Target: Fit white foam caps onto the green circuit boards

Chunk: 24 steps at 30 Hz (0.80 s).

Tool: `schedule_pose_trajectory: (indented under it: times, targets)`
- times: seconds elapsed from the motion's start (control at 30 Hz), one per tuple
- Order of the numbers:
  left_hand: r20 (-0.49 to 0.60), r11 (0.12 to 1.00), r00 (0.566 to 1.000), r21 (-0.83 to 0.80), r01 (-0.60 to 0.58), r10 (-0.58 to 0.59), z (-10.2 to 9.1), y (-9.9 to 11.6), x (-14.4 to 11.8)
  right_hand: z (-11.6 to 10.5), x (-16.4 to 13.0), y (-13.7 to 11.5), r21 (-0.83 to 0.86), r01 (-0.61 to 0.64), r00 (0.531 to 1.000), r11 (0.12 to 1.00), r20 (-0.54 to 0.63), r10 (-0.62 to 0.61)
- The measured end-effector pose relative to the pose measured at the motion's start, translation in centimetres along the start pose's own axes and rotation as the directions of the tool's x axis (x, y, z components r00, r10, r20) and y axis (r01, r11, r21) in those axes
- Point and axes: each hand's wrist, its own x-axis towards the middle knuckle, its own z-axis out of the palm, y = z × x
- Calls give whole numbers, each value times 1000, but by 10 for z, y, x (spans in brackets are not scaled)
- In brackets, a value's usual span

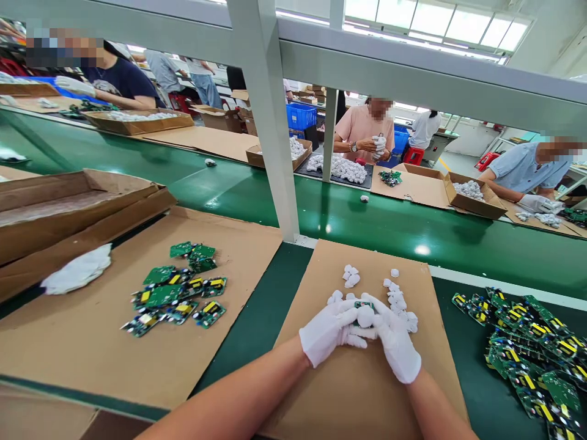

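- Held right of centre, in the lower half of the frame: a small circuit board (364, 304), with a round white lump (365, 316) at its near side, between the left hand (328, 330) and right hand (397, 336), both in white gloves.
- Bent inward and closed in around board and lump, the fingers of both hands; cannot tell which fingertips press where.
- Could slip or twist free, if pinched only by thin edges through glove fabric.
- Could drop the lump, if only loosely seated; cannot tell whether fixed to the board.
- Could scatter the loose white pieces (397, 300) just beyond the right hand, if brushed by knuckles.
- Could scrape or catch on neighbouring parts, if pulled carelessly from the overlapping board heap (527, 348) at lower right.
- No brand or label readable; any markings on the boards too small, and the print on a dark shirt (121, 79) at upper left illegible.
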Motion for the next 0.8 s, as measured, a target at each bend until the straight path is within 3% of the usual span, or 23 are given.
schedule_pose_trajectory:
  times: [0.17,0.37,0.8]
  targets:
    - [-18,998,1000,-66,9,-10,-1,0,-1,4,-1,-7,45,-98,995,994,7,98]
    - [20,992,1000,-126,5,-3,-2,-5,-4,6,-4,-21,103,-75,996,992,51,70]
    - [-13,995,1000,-103,13,-15,1,-12,-3,5,-4,-14,147,-54,997,988,60,45]
